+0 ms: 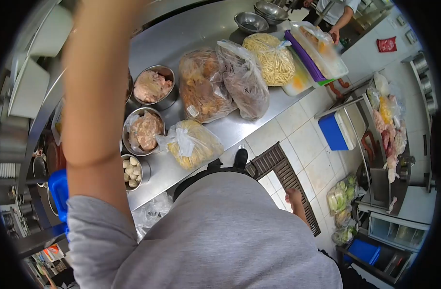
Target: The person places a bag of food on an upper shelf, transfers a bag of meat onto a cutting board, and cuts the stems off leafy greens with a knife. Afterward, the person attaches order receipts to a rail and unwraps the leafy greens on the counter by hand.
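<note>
My left arm reaches up across the left side of the view, blurred by motion; its hand is beyond the top edge. My right hand (294, 196) hangs low beside my body over the tiled floor, apart from any object; its fingers are too small and partly turned away to read. Nearest my body on the steel table (170, 33) lies a tied plastic bag of yellowish food (194, 144). Beside it stand metal pots with bagged raw meat (146, 130), pale meat (153, 85) and whitish round pieces (132, 172). Behind are large bags of brown food (203, 84) and dark contents (247, 82).
A bag of pale strips (268, 58), stacked plastic containers (317, 50) and metal bowls (251, 22) occupy the table's far end. A co-worker's hand (335, 34) is by the containers. A floor grate (288, 176), a blue-and-white cooler (337, 130) and bagged greens (338, 197) are at right.
</note>
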`<state>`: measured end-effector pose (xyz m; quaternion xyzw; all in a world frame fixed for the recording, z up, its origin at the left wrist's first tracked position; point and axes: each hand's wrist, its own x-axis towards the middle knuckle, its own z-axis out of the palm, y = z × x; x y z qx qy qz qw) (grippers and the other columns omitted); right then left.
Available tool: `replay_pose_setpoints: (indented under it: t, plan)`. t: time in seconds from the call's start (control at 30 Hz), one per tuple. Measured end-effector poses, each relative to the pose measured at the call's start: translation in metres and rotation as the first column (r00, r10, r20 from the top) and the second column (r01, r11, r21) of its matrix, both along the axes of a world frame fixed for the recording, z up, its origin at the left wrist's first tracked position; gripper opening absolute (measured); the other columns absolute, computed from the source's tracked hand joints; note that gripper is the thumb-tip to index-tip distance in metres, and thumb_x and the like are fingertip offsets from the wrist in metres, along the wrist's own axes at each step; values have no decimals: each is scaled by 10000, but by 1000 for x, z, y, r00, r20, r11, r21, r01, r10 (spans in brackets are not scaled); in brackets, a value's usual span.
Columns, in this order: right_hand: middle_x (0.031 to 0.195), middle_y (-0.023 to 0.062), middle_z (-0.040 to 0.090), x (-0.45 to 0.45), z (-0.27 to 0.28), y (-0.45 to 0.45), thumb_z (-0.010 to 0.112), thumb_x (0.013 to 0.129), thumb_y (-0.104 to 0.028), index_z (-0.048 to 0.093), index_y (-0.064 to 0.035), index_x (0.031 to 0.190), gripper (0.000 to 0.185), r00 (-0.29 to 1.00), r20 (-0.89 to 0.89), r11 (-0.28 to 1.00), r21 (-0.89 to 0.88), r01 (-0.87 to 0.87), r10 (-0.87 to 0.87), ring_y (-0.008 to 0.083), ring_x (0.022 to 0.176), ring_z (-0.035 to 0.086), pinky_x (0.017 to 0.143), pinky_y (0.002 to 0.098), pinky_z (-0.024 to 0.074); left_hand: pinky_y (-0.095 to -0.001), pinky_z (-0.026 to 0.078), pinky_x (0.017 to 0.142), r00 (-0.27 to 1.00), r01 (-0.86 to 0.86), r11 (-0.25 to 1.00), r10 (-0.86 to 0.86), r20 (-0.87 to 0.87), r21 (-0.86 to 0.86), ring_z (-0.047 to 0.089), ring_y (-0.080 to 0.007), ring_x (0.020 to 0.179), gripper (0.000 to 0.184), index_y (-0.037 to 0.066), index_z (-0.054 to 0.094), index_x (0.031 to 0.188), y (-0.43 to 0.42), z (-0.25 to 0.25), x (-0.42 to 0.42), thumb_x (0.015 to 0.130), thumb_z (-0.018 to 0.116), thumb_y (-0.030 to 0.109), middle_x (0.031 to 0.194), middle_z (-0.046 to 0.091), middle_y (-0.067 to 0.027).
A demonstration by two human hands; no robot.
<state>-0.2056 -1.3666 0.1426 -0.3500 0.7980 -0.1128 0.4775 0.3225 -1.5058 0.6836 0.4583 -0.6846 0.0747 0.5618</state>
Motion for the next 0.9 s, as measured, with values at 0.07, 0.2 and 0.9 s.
replay_pose_setpoints:
  t: [0.07, 0.2, 0.9]
  plan:
    - [667, 64, 598, 31, 7, -17, 609, 832, -126, 601, -16, 977, 181, 988, 28, 988, 23, -155, 155, 147, 538, 577, 465, 281, 455, -313, 542, 707, 966, -25, 927, -74, 249, 374, 654, -180, 863, 260, 15, 625, 1050, 25, -82, -14, 837, 635, 163, 980, 657, -115]
    - [628, 78, 618, 59, -9, -23, 671, 793, -143, 621, -1, 978, 239, 942, 86, 945, -15, -326, 326, 146, 511, 589, 505, 299, 478, -442, 415, 883, 753, -188, 536, -459, 471, 823, 564, -300, 982, 260, 8, 622, 977, 86, -285, 7, 748, 500, 19, 999, 622, -146]
    - [652, 57, 606, 49, -26, -28, 652, 822, -140, 617, -41, 972, 183, 982, 62, 979, 91, -184, 179, 130, 522, 574, 454, 264, 453, -568, 191, 1072, 793, -303, 443, -375, 481, 844, 447, -310, 1193, 443, 38, 546, 1224, 85, -299, -25, 782, 514, 51, 1158, 583, -130]
